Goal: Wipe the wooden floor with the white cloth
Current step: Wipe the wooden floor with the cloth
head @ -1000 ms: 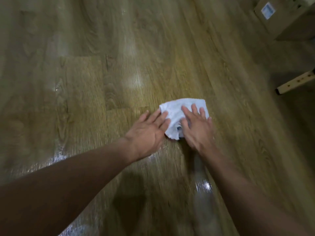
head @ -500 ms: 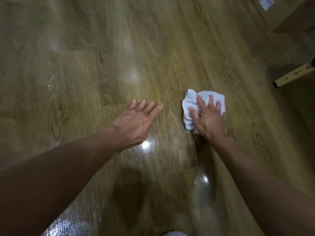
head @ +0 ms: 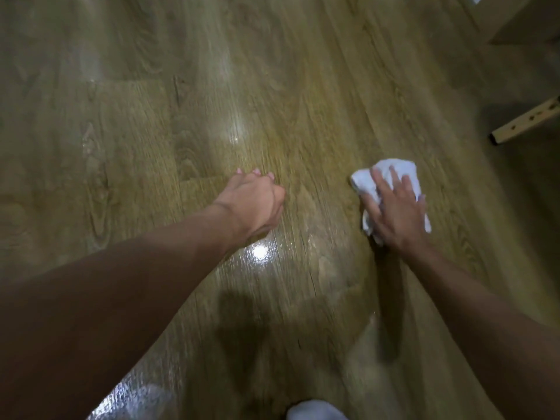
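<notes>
Cardboard box (head: pixel 521 22): sat upper right, cropped.
Wooden bar (head: pixel 527 121): pale, holed, lay at right edge.
White item (head: pixel 315 410): showed at bottom edge.

The cloth (head: pixel 362 183) is lying on the floor (head: pixel 181 101) right of centre, with one hand on it and the other off to its left.

The right hand (head: pixel 400 216) is lying on top of the cloth, fingers pointing far, with cloth sticking out on its far and left sides. The left hand (head: pixel 254 201) is sitting well apart to the left, about as far away. A bar (head: pixel 527 121) is reaching in from the right edge, farther than the cloth, and a box-like piece (head: pixel 521 22) is standing in the far right corner. A rounded thing (head: pixel 315 410) is poking in at the near edge, between the forearms.
</notes>
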### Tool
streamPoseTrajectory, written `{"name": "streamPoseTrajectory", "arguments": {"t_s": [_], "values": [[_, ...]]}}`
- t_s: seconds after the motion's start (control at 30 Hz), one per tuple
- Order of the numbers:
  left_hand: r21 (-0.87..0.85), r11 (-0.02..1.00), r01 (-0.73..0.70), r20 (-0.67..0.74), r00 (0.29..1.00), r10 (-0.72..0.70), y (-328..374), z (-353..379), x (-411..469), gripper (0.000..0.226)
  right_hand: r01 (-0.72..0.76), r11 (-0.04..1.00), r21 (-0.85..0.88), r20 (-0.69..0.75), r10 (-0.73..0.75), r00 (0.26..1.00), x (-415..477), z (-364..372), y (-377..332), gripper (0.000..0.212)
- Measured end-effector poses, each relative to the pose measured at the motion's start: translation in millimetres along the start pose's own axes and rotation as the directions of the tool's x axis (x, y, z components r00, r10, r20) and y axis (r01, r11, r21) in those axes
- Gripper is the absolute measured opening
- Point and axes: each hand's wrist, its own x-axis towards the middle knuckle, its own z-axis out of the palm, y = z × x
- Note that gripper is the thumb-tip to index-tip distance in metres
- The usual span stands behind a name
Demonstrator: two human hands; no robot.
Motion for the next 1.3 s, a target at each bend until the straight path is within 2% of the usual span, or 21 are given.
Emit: {"name": "streamPoseTrajectory", "arguments": {"t_s": [0.07, 0.13, 0.27, 0.33, 0.37, 0.43, 0.5, 0.57, 0.63, 0.67, 0.73, 0.8, 0.87, 0.9, 0.93, 1.0, 1.07, 1.13, 1.2, 1.3], "values": [[-0.007, 1.0, -0.001, -0.076, 0.997, 0.0, 5, -10, 1, 0.024, -0.156, 0.986, 0.055, -0.025, 0.158, 0.987, 32, 3, -25, 0.055], [0.068, 0.998, -0.003, -0.11, 0.994, 0.01, 13, -26, 3, 0.028, -0.152, 0.985, 0.082, -0.022, 0.154, 0.988, 46, 8, -59, 0.055], [0.073, 0.996, -0.043, -0.09, 0.995, 0.05, 22, -40, 14, 0.018, 0.174, 0.984, -0.035, -0.031, -0.175, 0.984, -2, 21, -85, 0.058], [0.055, 0.996, -0.069, -0.078, 0.994, 0.073, 19, -38, 14, 0.014, 0.302, 0.953, -0.031, 0.016, -0.302, 0.953, -36, 20, -59, 0.059], [0.018, 0.997, -0.074, -0.079, 0.994, 0.076, 16, -34, 14, 0.009, 0.318, 0.948, -0.037, 0.034, -0.316, 0.948, -47, 17, -38, 0.059], [-0.053, 0.997, -0.06, -0.067, 0.996, 0.056, 12, -31, 12, 0.014, 0.228, 0.972, -0.059, 0.036, -0.226, 0.973, -46, 7, 6, 0.059], [-0.012, 1.0, -0.022, -0.043, 0.999, 0.021, 12, -32, 12, 0.023, 0.017, 1.0, -0.02, 0.0, -0.017, 1.0, -21, 0, 32, 0.058], [0.028, 1.0, -0.005, -0.017, 1.0, 0.006, 17, -36, 12, 0.031, -0.212, 0.975, 0.061, -0.028, 0.214, 0.976, 11, -2, 23, 0.058], [0.021, 1.0, -0.006, 0.007, 1.0, 0.006, 25, -39, 16, 0.031, -0.315, 0.945, 0.088, -0.03, 0.319, 0.947, 29, 2, -3, 0.058], [-0.002, 1.0, -0.006, 0.005, 1.0, 0.006, 29, -38, 19, 0.026, -0.283, 0.955, 0.085, -0.027, 0.286, 0.958, 32, 5, -18, 0.058], [-0.021, 1.0, -0.003, 0.005, 1.0, 0.003, 36, -37, 21, 0.003, -0.117, 0.992, 0.045, -0.025, 0.119, 0.993, 18, 14, -40, 0.058], [0.001, 1.0, 0.006, 0.013, 1.0, -0.006, 44, -38, 21, 0.019, 0.101, 0.995, -0.002, -0.003, -0.101, 0.995, -16, 20, -40, 0.059], [0.003, 1.0, 0.027, 0.046, 0.999, -0.027, 47, -39, 25, 0.025, 0.241, 0.97, -0.005, 0.04, -0.241, 0.97, -55, 21, -15, 0.06], [0.004, 0.999, 0.031, 0.078, 0.996, -0.032, 47, -40, 27, 0.026, 0.235, 0.972, 0.0, 0.048, -0.234, 0.971, -70, 21, 4, 0.06], [0.002, 1.0, 0.03, 0.099, 0.995, -0.03, 45, -41, 30, 0.026, 0.167, 0.986, 0.011, 0.046, -0.167, 0.985, -80, 19, 23, 0.061], [0.012, 1.0, 0.011, 0.116, 0.993, -0.012, 43, -39, 32, 0.026, -0.074, 0.996, 0.051, 0.039, 0.072, 0.997, -83, 12, 56, 0.061], [0.021, 1.0, 0.011, 0.088, 0.996, -0.012, 39, -36, 27, 0.026, -0.26, 0.962, 0.082, 0.03, 0.258, 0.966, -63, 8, 61, 0.058], [0.033, 0.999, 0.043, 0.094, 0.995, -0.046, 32, -29, 15, 0.026, -0.369, 0.922, 0.118, 0.035, 0.367, 0.929, -33, 4, 39, 0.058], [0.015, 0.998, 0.062, 0.133, 0.989, -0.063, 26, -17, 7, 0.037, -0.406, 0.9, 0.156, 0.076, 0.399, 0.914, -10, 1, 15, 0.06], [-0.022, 0.998, 0.06, 0.125, 0.991, -0.056, 21, 6, 7, 0.062, -0.252, 0.959, 0.13, 0.044, 0.248, 0.968, -4, 8, -12, 0.06]]}}
